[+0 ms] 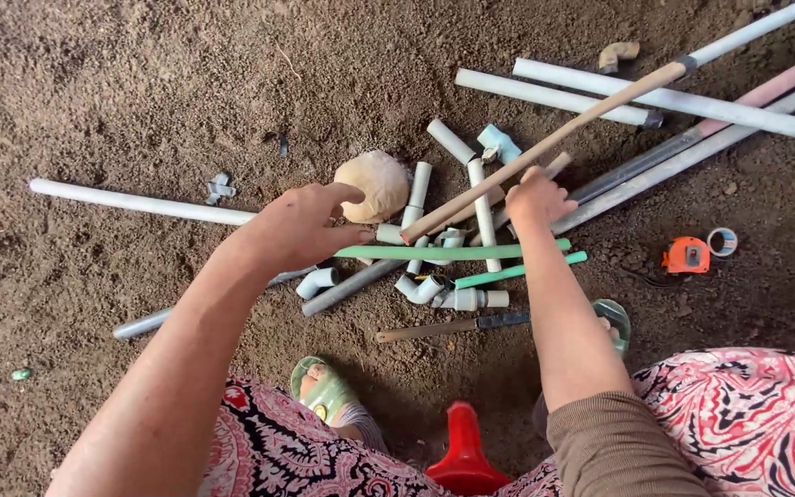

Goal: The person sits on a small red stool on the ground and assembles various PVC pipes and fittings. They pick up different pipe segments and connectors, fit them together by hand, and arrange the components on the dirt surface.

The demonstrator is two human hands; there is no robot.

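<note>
wooden stick (545, 143): long, pale tan, lying slantwise over the pile; my right hand (535, 196) is closed round it near its lower part, its lower end by the green pipe.
green pipe (453, 251): thin, bright green, lying flat and crosswise on the soil, one end just under my left hand (301, 225).
pale round lump (374, 184): tan, dusty, resting on the soil, my left fingertips touching it.
</note>
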